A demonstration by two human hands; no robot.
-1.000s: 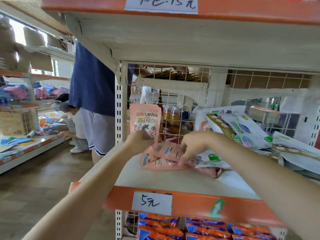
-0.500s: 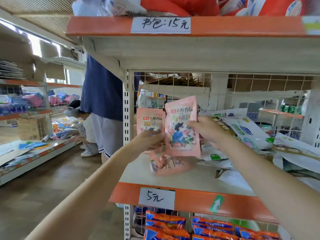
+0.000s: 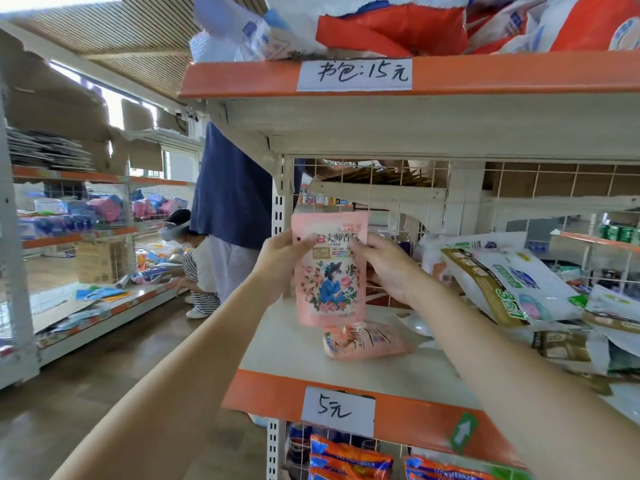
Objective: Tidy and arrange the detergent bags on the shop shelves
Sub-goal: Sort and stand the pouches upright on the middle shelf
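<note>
I hold a pink detergent bag (image 3: 329, 271) with a flower picture upright above the shelf (image 3: 284, 344). My left hand (image 3: 282, 261) grips its left edge and my right hand (image 3: 384, 265) grips its right edge near the top. Whether a second pink bag sits behind it I cannot tell. Another pink bag (image 3: 367, 341) lies flat on the shelf just below. To the right, large white and gold detergent bags (image 3: 509, 285) lean in a loose pile.
An orange shelf lip with a "5元" label (image 3: 337, 408) runs in front. The upper shelf (image 3: 415, 77) carries orange and white bags. Orange packets (image 3: 349, 459) fill the shelf below. A standing person (image 3: 232, 209) and a crouching person (image 3: 197, 268) are in the aisle at left.
My right hand lifted a pink bag off the shelf and brought it upright to my left hand. Both hands now hold the bag together, one pink bag in front of the other.
</note>
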